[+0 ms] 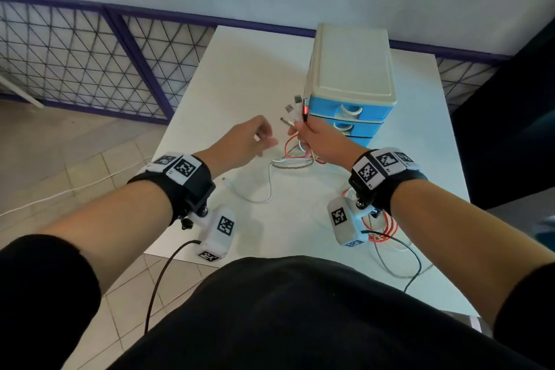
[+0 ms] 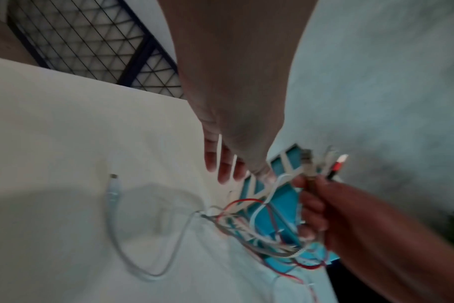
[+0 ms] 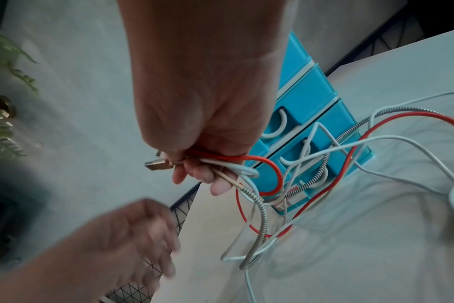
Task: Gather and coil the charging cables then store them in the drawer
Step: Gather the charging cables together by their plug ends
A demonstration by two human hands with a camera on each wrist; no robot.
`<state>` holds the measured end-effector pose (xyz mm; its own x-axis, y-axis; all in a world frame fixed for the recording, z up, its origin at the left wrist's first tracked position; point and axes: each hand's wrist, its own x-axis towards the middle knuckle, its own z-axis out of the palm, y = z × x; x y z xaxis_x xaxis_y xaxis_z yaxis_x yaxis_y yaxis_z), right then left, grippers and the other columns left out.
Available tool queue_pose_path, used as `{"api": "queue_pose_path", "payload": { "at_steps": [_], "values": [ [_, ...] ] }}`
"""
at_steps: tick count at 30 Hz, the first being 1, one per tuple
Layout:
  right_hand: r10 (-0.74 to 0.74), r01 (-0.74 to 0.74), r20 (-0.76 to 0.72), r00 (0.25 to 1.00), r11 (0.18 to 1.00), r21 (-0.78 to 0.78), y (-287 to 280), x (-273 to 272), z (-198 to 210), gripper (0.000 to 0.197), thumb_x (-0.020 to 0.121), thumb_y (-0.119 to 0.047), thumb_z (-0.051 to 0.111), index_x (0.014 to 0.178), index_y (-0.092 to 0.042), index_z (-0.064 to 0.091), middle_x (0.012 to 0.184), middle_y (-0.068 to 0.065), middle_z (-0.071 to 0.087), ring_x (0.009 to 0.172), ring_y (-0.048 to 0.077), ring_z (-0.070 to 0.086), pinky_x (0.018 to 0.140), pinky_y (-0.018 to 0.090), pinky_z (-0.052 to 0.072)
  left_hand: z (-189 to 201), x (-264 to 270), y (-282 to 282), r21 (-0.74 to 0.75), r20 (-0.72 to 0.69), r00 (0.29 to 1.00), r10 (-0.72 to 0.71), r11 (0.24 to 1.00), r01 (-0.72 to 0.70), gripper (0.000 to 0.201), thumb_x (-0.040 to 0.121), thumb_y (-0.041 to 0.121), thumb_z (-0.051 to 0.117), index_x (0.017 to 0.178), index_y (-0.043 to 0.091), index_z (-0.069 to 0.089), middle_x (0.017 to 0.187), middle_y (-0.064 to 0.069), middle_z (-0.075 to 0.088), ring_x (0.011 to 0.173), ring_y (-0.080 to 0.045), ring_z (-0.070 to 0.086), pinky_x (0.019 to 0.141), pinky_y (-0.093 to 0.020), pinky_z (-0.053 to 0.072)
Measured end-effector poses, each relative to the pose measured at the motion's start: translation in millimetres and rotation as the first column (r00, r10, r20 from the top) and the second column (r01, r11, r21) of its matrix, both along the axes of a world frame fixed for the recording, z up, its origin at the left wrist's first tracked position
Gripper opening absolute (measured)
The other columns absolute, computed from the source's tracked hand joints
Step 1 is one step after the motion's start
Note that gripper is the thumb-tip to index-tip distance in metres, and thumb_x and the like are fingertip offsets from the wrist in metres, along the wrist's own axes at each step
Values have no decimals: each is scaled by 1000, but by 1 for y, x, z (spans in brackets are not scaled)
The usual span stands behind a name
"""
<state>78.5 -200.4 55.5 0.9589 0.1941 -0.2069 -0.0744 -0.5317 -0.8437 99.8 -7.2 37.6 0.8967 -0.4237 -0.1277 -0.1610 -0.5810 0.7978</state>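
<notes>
My right hand (image 1: 312,135) grips a bundle of charging cables just below their USB plugs (image 1: 292,111), which stick up in front of the blue drawer unit (image 1: 351,69). From the fist (image 3: 202,143) a red cable (image 3: 272,174), a braided cable (image 3: 262,215) and white cables trail down onto the table. All the drawers are closed. My left hand (image 1: 252,141) hovers just left of the bundle, fingers (image 2: 226,164) relaxed and holding nothing. One white cable (image 2: 114,205) loops on the table below the left hand, its small plug lying free.
The white table (image 1: 240,69) stands against a mesh fence (image 1: 90,63). More red, white and braided cable loops (image 1: 387,231) lie at the front right, under my right wrist. A potted plant (image 3: 3,123) stands beyond the table's far side.
</notes>
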Motion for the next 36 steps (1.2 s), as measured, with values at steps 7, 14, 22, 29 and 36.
{"api": "queue_pose_path", "payload": {
  "at_steps": [7,14,22,29,36],
  "values": [
    [-81,86,-84,993,995,60,-3,-13,-3,27,103,-22,31,80,-16,43,68,3,52,47,9,56,55,20,44,-75,-10,57,676,-81,932,-352,668,311,26,86,9,51,109,19,53,107,-4,45,97,-27,55,70,-37,44],
    [-150,163,-108,983,980,118,7,-16,-3,28,103,-19,31,78,-18,43,62,2,50,49,17,50,54,31,44,-96,-17,71,791,18,832,-555,517,328,17,82,2,46,91,16,53,97,-1,40,91,-23,42,58,-30,31],
    [-166,207,-181,969,948,241,5,-8,14,25,104,-15,34,85,-10,50,90,10,71,65,6,71,57,18,54,3,12,15,244,46,919,-391,897,369,4,83,19,68,84,20,65,82,2,56,79,-16,55,74,-25,42],
    [-88,152,-145,985,838,525,11,-7,55,26,104,-24,34,97,-9,53,77,6,71,70,20,72,68,28,56,94,31,-22,-304,151,989,-7,951,53,38,75,14,77,107,15,57,74,1,60,65,-6,55,64,-13,46],
    [-351,267,175,920,887,377,8,9,81,21,103,-25,39,91,-23,55,90,-6,63,89,14,62,75,30,53,121,34,-50,-564,49,992,115,823,-67,16,78,6,73,83,12,59,79,-13,62,70,-21,65,65,-25,58]
  ]
}}
